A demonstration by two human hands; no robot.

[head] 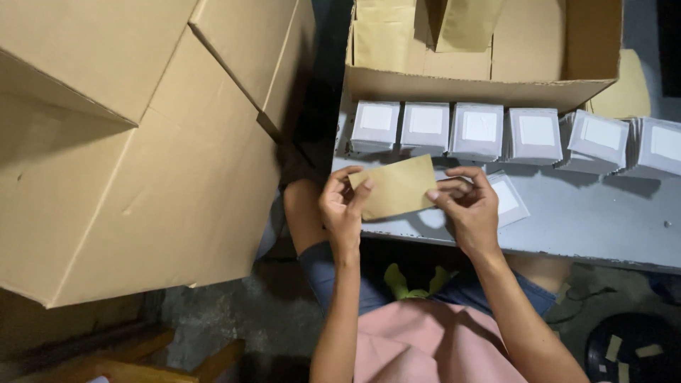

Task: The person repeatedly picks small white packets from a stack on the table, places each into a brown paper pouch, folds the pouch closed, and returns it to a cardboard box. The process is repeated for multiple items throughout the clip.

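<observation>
Left hand [342, 206] is pinching the near-left corner of a small brown paper envelope [396, 187], thumb on top and fingers curled behind, so it's definitely gripping, not just resting. To the far left of all this sits a big cardboard carton [135, 163] with its flaps up, well apart from the hands.

The envelope hangs in the air between both hands, just above the front edge of the grey desk [589, 220]. Its long axis runs left to right, tilted a bit so the right end is higher and further from the person. Both hands are on it, one at each short end, so neither is really nearer.

Right hand [468, 209] clamps the right end of the envelope, and from what I can see it also has a pale pouch with a white label [505, 198] tucked under its fingers, lying just beside the envelope's right edge.

Behind the hands there's a row of grey pouch stacks [479, 131] lined up across the desk, and behind those an open cardboard box [489, 50] with more brown envelopes standing inside.
</observation>
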